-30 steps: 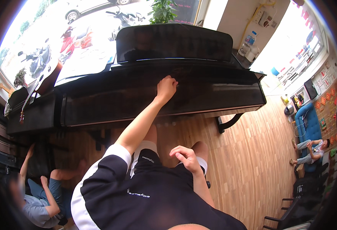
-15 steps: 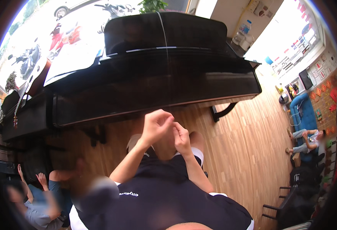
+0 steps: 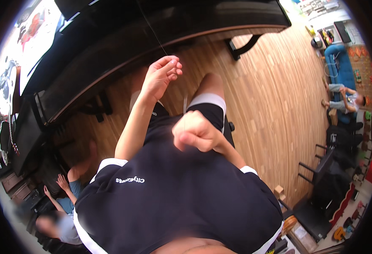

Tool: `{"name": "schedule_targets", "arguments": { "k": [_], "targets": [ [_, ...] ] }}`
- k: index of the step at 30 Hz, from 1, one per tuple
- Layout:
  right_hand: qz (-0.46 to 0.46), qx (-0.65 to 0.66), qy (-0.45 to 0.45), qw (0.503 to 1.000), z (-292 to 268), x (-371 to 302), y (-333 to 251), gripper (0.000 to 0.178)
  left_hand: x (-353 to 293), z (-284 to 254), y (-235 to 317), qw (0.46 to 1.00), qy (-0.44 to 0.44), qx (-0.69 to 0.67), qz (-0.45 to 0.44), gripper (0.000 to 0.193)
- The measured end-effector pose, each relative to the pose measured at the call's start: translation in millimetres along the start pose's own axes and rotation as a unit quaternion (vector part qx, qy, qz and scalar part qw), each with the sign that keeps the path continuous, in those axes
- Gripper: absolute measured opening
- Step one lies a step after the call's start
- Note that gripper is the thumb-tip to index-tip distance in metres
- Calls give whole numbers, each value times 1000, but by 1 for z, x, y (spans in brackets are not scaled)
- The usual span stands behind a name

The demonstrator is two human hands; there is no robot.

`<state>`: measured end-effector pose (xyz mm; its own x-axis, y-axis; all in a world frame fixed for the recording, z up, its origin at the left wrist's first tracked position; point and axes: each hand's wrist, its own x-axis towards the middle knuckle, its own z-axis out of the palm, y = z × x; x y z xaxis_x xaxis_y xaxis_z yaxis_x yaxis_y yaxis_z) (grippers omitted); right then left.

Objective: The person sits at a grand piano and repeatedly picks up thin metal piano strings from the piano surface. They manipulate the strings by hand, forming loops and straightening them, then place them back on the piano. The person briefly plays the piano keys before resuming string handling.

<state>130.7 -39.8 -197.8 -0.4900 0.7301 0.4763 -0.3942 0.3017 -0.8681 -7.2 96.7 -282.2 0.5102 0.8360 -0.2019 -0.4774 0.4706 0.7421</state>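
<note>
Black piano [image 3: 152, 38], one thin string [image 3: 152, 29], two hands: left hand [image 3: 160, 76], right hand [image 3: 194, 133]

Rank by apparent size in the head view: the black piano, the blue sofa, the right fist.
1. black piano, by far the largest.
2. and 3. blue sofa and right fist: they look alike, and the fist's nearness to the camera makes ranking unsure.

Left hand [image 3: 159, 76] raised on extended forearm, fingertips pinched together. Right hand [image 3: 194, 134] drawn close to torso, closed in a fist, elbow bent.
</note>
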Motion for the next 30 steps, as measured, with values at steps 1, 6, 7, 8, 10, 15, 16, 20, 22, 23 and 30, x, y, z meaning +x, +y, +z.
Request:
{"name": "schedule_targets", "arguments": {
  "k": [1,6,7,8,10,15,16,20,22,23,30],
  "targets": [
    [21,-59,39,997,-5,1,-7,40,-4,5,-7,1000,10,24,12,16],
    [43,-232,294,926,-47,-11,5,37,-29,21,-24,985,10,153,74,18],
    [50,-282,309,907,-56,-12,10,36,-34,25,-23,981,-3,180,78,17],
    [57,-332,322,885,-63,-12,15,35,-41,29,-22,977,-24,197,82,16],
    [81,-357,314,876,-70,-18,26,31,-49,35,-20,973,-68,210,68,16],
    [251,-247,251,902,-57,-21,16,28,-50,40,-11,974,-78,200,76,14],
    [303,-219,239,896,-54,-21,11,28,-51,42,-8,976,-73,195,65,13],
    [263,-43,281,922,-45,-44,33,27,-49,47,0,975,-57,212,33,11],
    [258,14,257,931,-42,-48,32,26,-44,48,-4,968,-55,237,54,11],
    [251,58,250,933,-39,-47,33,26,-43,51,-2,967,-44,242,66,10],
    [279,17,177,944,-38,-50,27,40,-35,50,2,970,-19,226,87,31]
  ]
}}
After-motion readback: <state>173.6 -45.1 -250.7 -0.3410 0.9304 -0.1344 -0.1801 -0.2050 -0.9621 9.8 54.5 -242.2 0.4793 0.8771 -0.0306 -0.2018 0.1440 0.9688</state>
